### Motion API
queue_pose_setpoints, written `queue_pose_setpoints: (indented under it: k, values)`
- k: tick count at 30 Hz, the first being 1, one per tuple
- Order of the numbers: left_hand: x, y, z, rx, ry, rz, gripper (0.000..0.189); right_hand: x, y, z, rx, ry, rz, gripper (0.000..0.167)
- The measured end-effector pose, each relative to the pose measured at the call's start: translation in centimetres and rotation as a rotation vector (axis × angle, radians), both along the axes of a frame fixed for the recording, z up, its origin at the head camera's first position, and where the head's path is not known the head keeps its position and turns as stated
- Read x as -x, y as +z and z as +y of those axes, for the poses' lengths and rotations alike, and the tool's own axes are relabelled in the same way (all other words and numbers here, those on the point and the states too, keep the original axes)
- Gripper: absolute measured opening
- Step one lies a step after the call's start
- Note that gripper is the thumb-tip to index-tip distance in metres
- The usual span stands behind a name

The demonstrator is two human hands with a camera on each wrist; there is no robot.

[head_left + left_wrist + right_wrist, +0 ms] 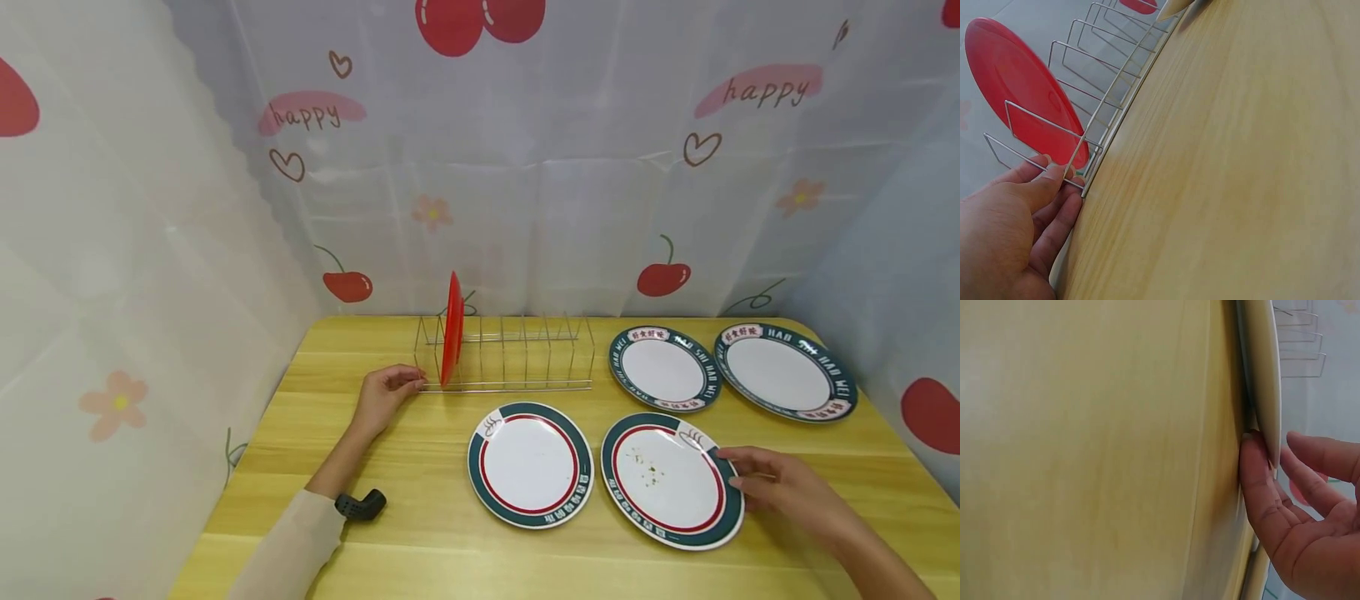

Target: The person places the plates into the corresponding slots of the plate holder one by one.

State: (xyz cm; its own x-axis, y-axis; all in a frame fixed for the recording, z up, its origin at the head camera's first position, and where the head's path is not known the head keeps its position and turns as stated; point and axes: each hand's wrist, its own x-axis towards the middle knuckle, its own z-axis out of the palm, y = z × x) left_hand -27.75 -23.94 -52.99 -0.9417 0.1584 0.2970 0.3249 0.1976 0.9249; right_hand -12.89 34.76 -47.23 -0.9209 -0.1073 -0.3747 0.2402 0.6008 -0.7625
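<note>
At the near left end of the wire plate rack (525, 386), my left hand (384, 396) pinches the end wire between thumb and fingers. A red plate (452, 333) stands upright in a left slot of the rack. On the right, my right hand (783, 492) grips the right rim of a white plate (667, 483) with a green border, a red ring and brown-green specks. In the right wrist view a fingertip (1252, 447) lies under that rim, the thumb above it. A similar plate (531, 467) without specks lies flat to its left.
Two oval plates with green patterned rims, a smaller one (663, 371) and a larger one (783, 371), lie at the back right of the wooden table (420, 533). A cherry-print curtain (570, 208) hangs behind. A black wrist device (362, 505) sits at the left sleeve.
</note>
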Motion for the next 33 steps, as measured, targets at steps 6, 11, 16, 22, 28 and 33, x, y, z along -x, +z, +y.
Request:
queue_pose_setpoints:
  k: [6,11,16,22,28,33]
  values:
    - [0.2,-0.2,-0.2,-0.012,0.011,-0.007,0.016,0.6,-0.2,-0.1,-0.025,0.018,0.027,0.054]
    - [0.3,-0.3,-0.2,-0.016,0.005,0.008,0.017,0.6,-0.1,0.4,0.15,0.097,-0.023,0.06]
    - [-0.1,0.3,0.0,-0.01,-0.007,0.01,0.017,0.5,-0.1,1.2,0.389,0.208,-0.118,0.058]
    - [-1.1,1.9,0.4,-0.01,-0.018,-0.004,0.018,0.3,-0.1,1.6,0.517,0.196,-0.163,0.061]
    - [-1.3,2.2,0.4,0.005,-0.011,-0.006,0.017,-0.3,0.7,1.4,0.59,0.197,-0.118,0.066]
    - [-1.1,2.0,0.4,0.01,-0.001,-0.015,0.017,-0.8,1.4,0.7,0.506,0.147,-0.048,0.07]
